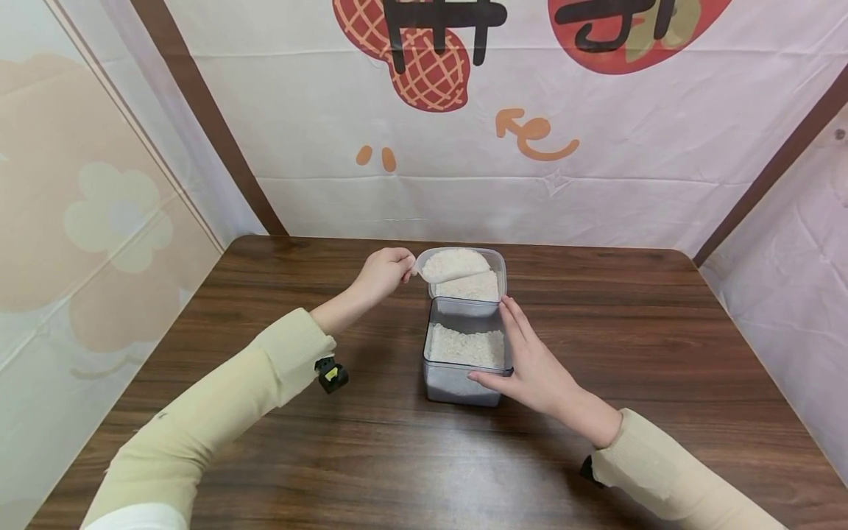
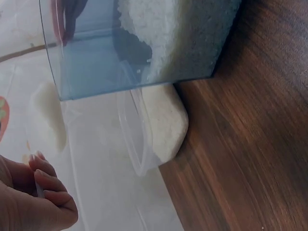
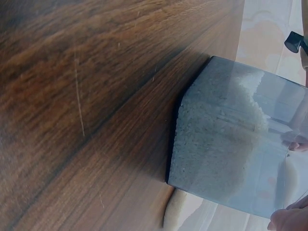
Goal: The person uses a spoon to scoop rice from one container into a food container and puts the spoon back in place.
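Note:
My left hand (image 1: 387, 269) pinches the handle of a translucent scoop (image 1: 425, 277) heaped with white rice (image 1: 457, 261). The scoop is held above a clear plastic box (image 1: 501, 274) that has rice in it. In the left wrist view, the loaded scoop (image 2: 48, 118) is off the box (image 2: 139, 159), with a gap between. Nearer me stands a taller grey-tinted, see-through rice container (image 1: 464, 390), partly filled, its rice surface sloping. My right hand (image 1: 539, 372) holds this container at its right side, thumb at the near rim and fingers at the far right corner.
The two boxes stand close together, one behind the other, on a dark wood-grain table (image 1: 298, 456). Behind the table's far edge hangs a printed white cloth (image 1: 318, 206). More cloth hangs at the left and right sides.

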Demonstrator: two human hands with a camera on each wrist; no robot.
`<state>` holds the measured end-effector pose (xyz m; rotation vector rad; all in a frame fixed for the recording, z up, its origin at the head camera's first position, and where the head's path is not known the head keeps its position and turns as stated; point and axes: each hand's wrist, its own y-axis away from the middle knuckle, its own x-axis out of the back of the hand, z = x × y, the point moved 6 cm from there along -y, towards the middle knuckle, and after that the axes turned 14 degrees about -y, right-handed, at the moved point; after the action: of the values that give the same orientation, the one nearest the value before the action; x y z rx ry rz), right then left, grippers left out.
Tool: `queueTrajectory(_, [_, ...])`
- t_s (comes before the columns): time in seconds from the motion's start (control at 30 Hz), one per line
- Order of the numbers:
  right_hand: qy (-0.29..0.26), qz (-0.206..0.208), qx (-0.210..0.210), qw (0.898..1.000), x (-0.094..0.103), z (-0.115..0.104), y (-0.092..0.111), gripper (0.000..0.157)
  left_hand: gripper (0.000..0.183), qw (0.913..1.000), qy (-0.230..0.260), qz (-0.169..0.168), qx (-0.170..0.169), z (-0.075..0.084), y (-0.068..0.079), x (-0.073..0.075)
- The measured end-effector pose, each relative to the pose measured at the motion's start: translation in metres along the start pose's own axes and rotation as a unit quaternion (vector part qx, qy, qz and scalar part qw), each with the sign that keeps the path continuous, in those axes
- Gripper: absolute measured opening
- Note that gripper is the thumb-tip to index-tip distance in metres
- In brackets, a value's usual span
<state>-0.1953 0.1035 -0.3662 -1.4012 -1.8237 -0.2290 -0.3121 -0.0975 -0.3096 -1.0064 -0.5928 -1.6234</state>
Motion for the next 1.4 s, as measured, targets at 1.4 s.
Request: queueTrajectory(1.4, [0.0, -0.007, -0.003, 1.0, 0.0, 0.001, 0.0, 0.105, 0.025, 0.9924, -0.1, -0.07, 0.018, -0.014, -0.028, -0.034])
